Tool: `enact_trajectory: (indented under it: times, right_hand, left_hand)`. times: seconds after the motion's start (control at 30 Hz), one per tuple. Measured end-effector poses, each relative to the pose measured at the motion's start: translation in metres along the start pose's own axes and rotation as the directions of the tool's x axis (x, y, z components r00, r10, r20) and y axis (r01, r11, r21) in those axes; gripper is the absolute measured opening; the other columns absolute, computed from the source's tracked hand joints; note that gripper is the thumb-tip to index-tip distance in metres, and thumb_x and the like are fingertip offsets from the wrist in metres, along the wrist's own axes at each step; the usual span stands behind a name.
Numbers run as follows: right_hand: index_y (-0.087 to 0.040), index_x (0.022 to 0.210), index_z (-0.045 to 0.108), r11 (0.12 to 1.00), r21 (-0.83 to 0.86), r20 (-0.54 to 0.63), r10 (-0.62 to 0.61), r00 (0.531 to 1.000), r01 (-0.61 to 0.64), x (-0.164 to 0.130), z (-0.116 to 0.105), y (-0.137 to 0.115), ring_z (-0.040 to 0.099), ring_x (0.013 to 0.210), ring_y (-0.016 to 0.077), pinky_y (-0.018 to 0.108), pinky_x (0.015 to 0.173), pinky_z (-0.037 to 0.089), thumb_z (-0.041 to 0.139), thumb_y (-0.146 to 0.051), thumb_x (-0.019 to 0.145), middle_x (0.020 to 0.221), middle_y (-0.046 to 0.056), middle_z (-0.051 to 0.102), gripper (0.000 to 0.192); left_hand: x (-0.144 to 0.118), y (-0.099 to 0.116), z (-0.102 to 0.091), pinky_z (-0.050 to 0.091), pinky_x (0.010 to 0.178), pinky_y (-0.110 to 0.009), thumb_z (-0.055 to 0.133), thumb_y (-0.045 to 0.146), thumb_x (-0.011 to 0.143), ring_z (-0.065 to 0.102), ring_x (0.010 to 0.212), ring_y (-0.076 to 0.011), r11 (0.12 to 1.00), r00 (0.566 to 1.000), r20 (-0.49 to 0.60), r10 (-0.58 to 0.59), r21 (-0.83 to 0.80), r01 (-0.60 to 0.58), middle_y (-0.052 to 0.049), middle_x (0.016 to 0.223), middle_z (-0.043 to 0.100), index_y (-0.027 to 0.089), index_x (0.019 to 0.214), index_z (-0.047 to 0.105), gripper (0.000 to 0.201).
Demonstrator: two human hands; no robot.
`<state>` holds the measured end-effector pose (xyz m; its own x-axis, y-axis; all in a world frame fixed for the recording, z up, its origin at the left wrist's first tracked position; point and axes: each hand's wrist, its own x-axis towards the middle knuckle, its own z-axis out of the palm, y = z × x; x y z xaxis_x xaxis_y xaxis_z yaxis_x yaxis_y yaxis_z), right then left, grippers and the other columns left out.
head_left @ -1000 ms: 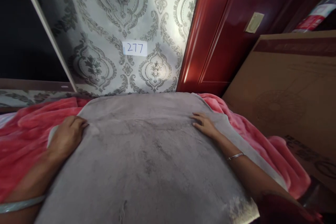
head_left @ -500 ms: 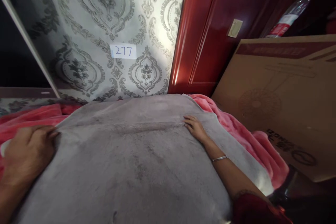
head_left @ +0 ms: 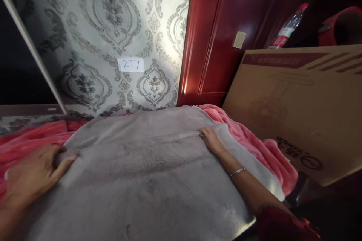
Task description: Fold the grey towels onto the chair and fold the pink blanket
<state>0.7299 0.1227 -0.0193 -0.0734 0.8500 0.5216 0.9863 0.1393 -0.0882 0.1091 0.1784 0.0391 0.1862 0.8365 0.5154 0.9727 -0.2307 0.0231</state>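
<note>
A grey plush blanket (head_left: 127, 196) spreads out before me, with a low crease running across its far part. My left hand (head_left: 36, 171) is at its left edge, thumb and fingers apart, the thumb tip at the cloth. On the far right part my right hand (head_left: 211, 140), a silver bracelet at its wrist, has its fingers curled into the cloth at the crease. Pink plush fabric (head_left: 249, 135) shows beneath the grey blanket and sticks out on both sides.
A large cardboard box (head_left: 305, 109) leans at the right, with a bottle (head_left: 287, 30) behind its top edge. Beyond the blanket are a patterned wall with a paper label (head_left: 130, 64) and a dark red door (head_left: 215, 37). A dark screen (head_left: 25, 60) stands at the left.
My left hand has opened, its thumb spreading from the fingers at the blanket's edge. My right fingers have curled in more on the cloth. The view has shifted slightly.
</note>
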Motion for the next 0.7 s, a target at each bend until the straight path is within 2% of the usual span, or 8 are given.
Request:
enact_trajectory:
  times: [0.1, 0.27, 0.4, 0.53, 0.63, 0.7]
  right_hand:
    - [-0.021, 0.109, 0.071, 0.999, -0.049, 0.124, 0.023, 0.992, -0.017, -0.002, -0.007, -0.001, 0.059, 0.102, 0.0257, 0.038, 0.091, 0.045, 0.048, -0.012, 0.093, 0.104, 0.011, 0.068, 0.029]
    - [-0.015, 0.1, 0.071, 0.997, -0.052, 0.123, 0.059, 0.991, -0.053, 0.007, -0.041, -0.003, 0.062, 0.097, 0.0227, 0.033, 0.089, 0.043, 0.046, -0.007, 0.089, 0.101, 0.011, 0.072, 0.028]
    - [-0.017, 0.102, 0.071, 0.998, -0.03, 0.085, 0.057, 0.995, -0.054, 0.013, -0.079, 0.0, 0.063, 0.097, 0.0253, 0.034, 0.088, 0.044, 0.044, -0.012, 0.092, 0.1, 0.011, 0.072, 0.029]
    - [-0.019, 0.111, 0.071, 0.998, -0.061, 0.0, 0.028, 1.0, -0.028, -0.004, -0.11, 0.015, 0.062, 0.107, 0.0313, 0.042, 0.094, 0.044, 0.049, -0.02, 0.094, 0.113, 0.014, 0.07, 0.028]
    - [-0.018, 0.105, 0.073, 0.99, -0.139, 0.1, 0.03, 0.995, -0.016, -0.028, -0.119, 0.024, 0.064, 0.103, 0.0308, 0.041, 0.089, 0.047, 0.053, -0.018, 0.09, 0.106, 0.014, 0.07, 0.025]
    - [-0.018, 0.097, 0.075, 0.99, -0.137, 0.168, 0.051, 0.984, -0.027, -0.043, -0.118, 0.026, 0.065, 0.099, 0.0287, 0.038, 0.086, 0.048, 0.056, -0.014, 0.086, 0.1, 0.014, 0.071, 0.022]
  left_hand:
    - [0.004, 0.025, -0.019, 0.053, 0.085, -0.044, 0.037, 0.066, 0.086, 0.067, 0.098, -0.033, 1.0, 0.997, 0.077, 0.022, -0.021, -0.02, -0.015, 0.102, 0.071, 0.019, 0.095, 0.065, 0.055]
    - [0.014, 0.048, -0.043, 0.053, 0.085, -0.042, 0.03, 0.055, 0.086, 0.068, 0.091, -0.0304, 0.992, 0.981, 0.149, 0.121, -0.042, -0.116, -0.013, 0.096, 0.07, 0.022, 0.086, 0.059, 0.044]
    - [0.009, 0.05, -0.074, 0.052, 0.082, -0.039, 0.029, 0.054, 0.088, 0.066, 0.092, -0.029, 0.994, 0.991, 0.087, 0.106, 0.004, -0.107, -0.013, 0.099, 0.069, 0.022, 0.088, 0.056, 0.042]
    - [-0.015, 0.044, -0.107, 0.051, 0.076, -0.039, 0.028, 0.06, 0.088, 0.064, 0.087, -0.0293, 0.993, 0.991, -0.062, 0.117, 0.037, -0.115, -0.011, 0.09, 0.065, 0.025, 0.081, 0.051, 0.043]
    - [-0.044, 0.038, -0.118, 0.05, 0.074, -0.042, 0.029, 0.061, 0.088, 0.062, 0.084, -0.0302, 0.985, 0.972, -0.163, 0.172, 0.011, -0.172, -0.009, 0.085, 0.063, 0.027, 0.078, 0.051, 0.041]
    - [-0.068, 0.031, -0.114, 0.049, 0.073, -0.043, 0.032, 0.06, 0.088, 0.062, 0.081, -0.0302, 0.981, 0.972, -0.153, 0.179, -0.045, -0.188, -0.008, 0.081, 0.062, 0.029, 0.077, 0.051, 0.038]
